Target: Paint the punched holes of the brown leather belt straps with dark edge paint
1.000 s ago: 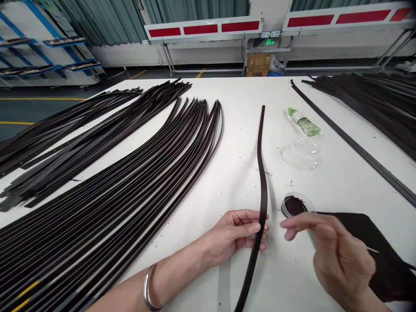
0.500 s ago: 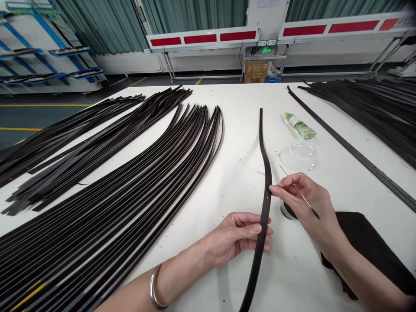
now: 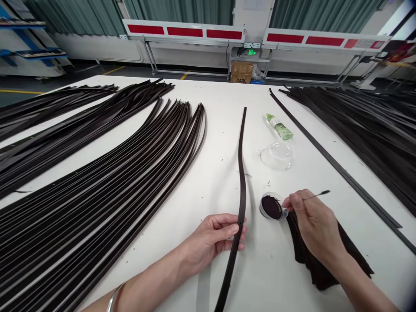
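One clear dish (image 3: 260, 209), dark paste (image 3: 271, 207) inside, right hand (image 3: 313, 221) just beside

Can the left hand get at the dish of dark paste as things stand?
Probably, but not directly: the left hand holds the dark belt strap, which lies between it and the dish, so it must reach over or let go.

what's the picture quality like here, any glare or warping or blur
Head view: the wide lens tilts the red-striped barriers and stretches the table toward the edges; light is soft and even, shadows faint; the clear plastic lid shows slight glare; a dark blur sits in the bottom right corner; the right hand looks sharp.
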A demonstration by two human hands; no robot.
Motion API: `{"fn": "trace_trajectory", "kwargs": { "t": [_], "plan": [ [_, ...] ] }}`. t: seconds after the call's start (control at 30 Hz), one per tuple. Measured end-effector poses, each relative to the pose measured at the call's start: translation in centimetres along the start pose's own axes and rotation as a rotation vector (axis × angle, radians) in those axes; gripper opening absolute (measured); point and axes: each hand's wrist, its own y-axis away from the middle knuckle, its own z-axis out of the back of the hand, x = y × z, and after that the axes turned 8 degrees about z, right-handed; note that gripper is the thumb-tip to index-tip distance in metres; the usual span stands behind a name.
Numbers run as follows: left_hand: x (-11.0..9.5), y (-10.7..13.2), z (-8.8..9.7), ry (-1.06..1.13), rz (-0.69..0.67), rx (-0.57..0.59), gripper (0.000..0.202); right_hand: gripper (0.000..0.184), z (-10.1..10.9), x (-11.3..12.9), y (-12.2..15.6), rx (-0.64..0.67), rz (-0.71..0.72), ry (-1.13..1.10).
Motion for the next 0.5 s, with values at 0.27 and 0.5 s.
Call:
{"fn": "trace_trajectory", "kwargs": {
  "t": [0.27, 0.5],
  "plan": [
    [-0.4, 0.1, -0.1, -0.041, 0.002, -0.001, 0.023, 0.025, -1.5, -0.6, 0.0, 0.015, 0.169, 0.048],
    [-0.5, 0.1, -0.1, -0.055, 0.003, 0.008, 0.022, 0.025, -1.8, -0.7, 0.2, 0.034, 0.148, 0.064]
  ]
}}
